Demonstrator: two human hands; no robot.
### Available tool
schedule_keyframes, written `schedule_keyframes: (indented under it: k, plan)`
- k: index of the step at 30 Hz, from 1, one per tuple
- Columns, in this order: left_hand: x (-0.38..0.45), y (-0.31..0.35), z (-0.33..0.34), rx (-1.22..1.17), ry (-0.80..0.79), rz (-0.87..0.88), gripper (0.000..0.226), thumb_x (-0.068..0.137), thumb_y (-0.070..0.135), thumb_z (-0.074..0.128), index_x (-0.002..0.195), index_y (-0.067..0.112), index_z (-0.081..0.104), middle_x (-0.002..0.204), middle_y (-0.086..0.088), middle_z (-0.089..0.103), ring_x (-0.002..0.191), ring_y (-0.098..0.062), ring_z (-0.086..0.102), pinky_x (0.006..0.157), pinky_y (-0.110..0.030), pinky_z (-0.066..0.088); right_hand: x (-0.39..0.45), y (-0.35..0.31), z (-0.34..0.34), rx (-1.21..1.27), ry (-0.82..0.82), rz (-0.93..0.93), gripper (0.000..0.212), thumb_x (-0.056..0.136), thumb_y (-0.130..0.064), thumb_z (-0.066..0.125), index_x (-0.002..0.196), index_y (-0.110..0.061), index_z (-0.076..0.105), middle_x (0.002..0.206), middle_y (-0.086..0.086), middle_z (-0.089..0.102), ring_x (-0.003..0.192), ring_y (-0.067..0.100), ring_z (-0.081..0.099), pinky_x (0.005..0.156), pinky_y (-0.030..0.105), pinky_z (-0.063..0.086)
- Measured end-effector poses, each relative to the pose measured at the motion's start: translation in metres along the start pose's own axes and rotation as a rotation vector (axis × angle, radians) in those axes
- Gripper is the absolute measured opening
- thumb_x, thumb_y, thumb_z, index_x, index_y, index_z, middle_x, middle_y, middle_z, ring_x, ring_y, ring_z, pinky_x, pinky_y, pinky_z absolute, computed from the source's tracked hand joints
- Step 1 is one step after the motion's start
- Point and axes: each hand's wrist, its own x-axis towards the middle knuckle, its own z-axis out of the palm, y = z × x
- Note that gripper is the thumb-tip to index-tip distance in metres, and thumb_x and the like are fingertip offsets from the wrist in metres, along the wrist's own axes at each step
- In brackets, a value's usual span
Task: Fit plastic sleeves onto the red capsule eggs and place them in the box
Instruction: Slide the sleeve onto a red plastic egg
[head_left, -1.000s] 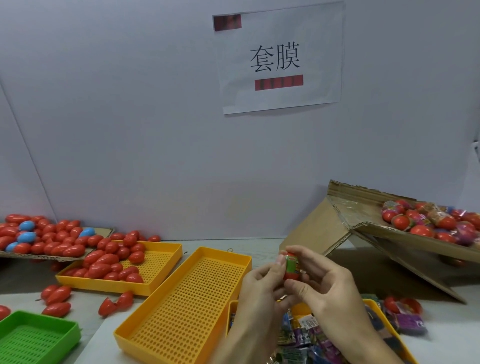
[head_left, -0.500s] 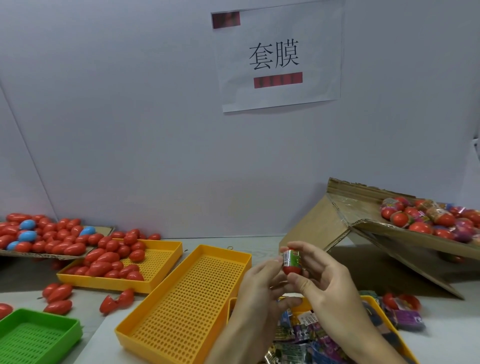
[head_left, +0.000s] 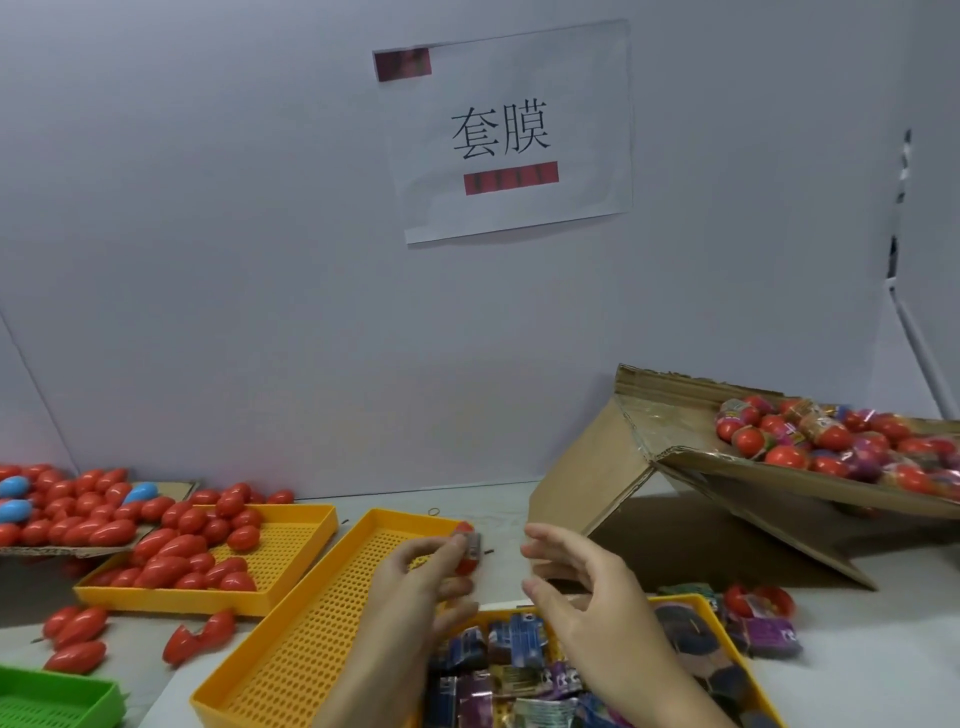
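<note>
While my left hand (head_left: 415, 577) pinches the sleeved red plastic capsule egg (head_left: 466, 550) upright, my right hand (head_left: 576, 587), empty and half-open, sits nearer the tilted brown cardboard box (head_left: 675, 467)

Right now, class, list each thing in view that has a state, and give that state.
Left hand: pinches the sleeved red egg.
Right hand: open, holds nothing.
Middle yellow tray: empty.
Left yellow tray: partly filled with bare red eggs.
Cardboard box: tilted, holding sleeved eggs.

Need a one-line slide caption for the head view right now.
Left hand holds a sleeved red egg above the empty yellow tray; right hand open beside it.
</note>
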Motion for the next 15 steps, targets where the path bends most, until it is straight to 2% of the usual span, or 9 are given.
schedule_keyframes:
  k: [3, 5, 7, 9, 12, 14, 15]
  plan:
    - [0.004, 0.003, -0.014, 0.088, 0.097, 0.008, 0.024, 0.085, 0.021, 0.074, 0.1, 0.005, 0.063, 0.097, -0.017, 0.068, 0.086, -0.032, 0.068, 0.056, -0.034, 0.056, -0.002, 0.0, 0.001, -0.02, -0.025, 0.036, 0.039, 0.095, -0.023, 0.063, 0.124, -0.046, 0.051, 0.111, -0.022, 0.063, 0.105, -0.005, 0.057, 0.092, 0.017, 0.049]
    - [0.005, 0.003, -0.019, 0.103, 0.084, -0.048, 0.027, 0.086, 0.022, 0.073, 0.1, 0.001, 0.063, 0.096, -0.024, 0.067, 0.082, -0.034, 0.068, 0.055, -0.036, 0.057, -0.002, -0.003, 0.0, -0.051, -0.056, 0.078, 0.039, 0.096, -0.022, 0.062, 0.125, -0.046, 0.05, 0.112, -0.021, 0.061, 0.107, -0.002, 0.056, 0.098, 0.021, 0.048]
    - [0.009, 0.003, -0.024, 0.173, 0.085, -0.092, 0.03, 0.087, 0.023, 0.071, 0.097, -0.005, 0.064, 0.088, -0.029, 0.068, 0.072, -0.034, 0.069, 0.049, -0.033, 0.056, -0.001, -0.005, 0.0, -0.073, -0.077, 0.104, 0.039, 0.097, -0.021, 0.061, 0.127, -0.044, 0.05, 0.112, -0.022, 0.059, 0.106, -0.002, 0.055, 0.095, 0.016, 0.047]
    - [0.014, 0.003, -0.023, 0.237, 0.133, -0.091, 0.033, 0.089, 0.023, 0.071, 0.096, -0.008, 0.065, 0.077, -0.028, 0.068, 0.063, -0.033, 0.066, 0.046, -0.032, 0.053, 0.0, -0.006, -0.001, -0.073, -0.056, 0.11, 0.039, 0.097, -0.021, 0.061, 0.129, -0.041, 0.052, 0.112, -0.022, 0.058, 0.104, -0.003, 0.055, 0.086, 0.009, 0.045]
    - [0.014, 0.016, 0.008, 0.356, 0.19, 0.032, 0.029, 0.089, 0.021, 0.072, 0.09, -0.006, 0.065, 0.059, -0.015, 0.061, 0.057, -0.027, 0.058, 0.054, -0.033, 0.049, 0.002, -0.009, -0.003, -0.063, -0.015, 0.111, 0.037, 0.097, -0.021, 0.059, 0.129, -0.039, 0.053, 0.113, -0.022, 0.058, 0.105, -0.004, 0.054, 0.087, 0.009, 0.043]
    - [0.012, 0.039, 0.056, 0.367, 0.098, 0.171, 0.028, 0.089, 0.025, 0.072, 0.083, -0.002, 0.067, 0.054, -0.005, 0.06, 0.056, -0.021, 0.054, 0.058, -0.034, 0.049, 0.007, -0.002, 0.001, -0.076, -0.026, 0.106, 0.035, 0.098, -0.023, 0.058, 0.128, -0.04, 0.054, 0.112, -0.024, 0.057, 0.104, -0.005, 0.053, 0.085, 0.006, 0.039]
    - [0.009, 0.055, 0.086, 0.335, 0.009, 0.232, 0.033, 0.089, 0.032, 0.07, 0.086, -0.001, 0.069, 0.06, -0.005, 0.063, 0.057, -0.019, 0.056, 0.059, -0.033, 0.051, 0.007, -0.004, 0.002, -0.091, -0.016, 0.107, 0.034, 0.098, -0.024, 0.058, 0.127, -0.041, 0.054, 0.11, -0.026, 0.057, 0.102, -0.006, 0.053, 0.082, 0.003, 0.037]
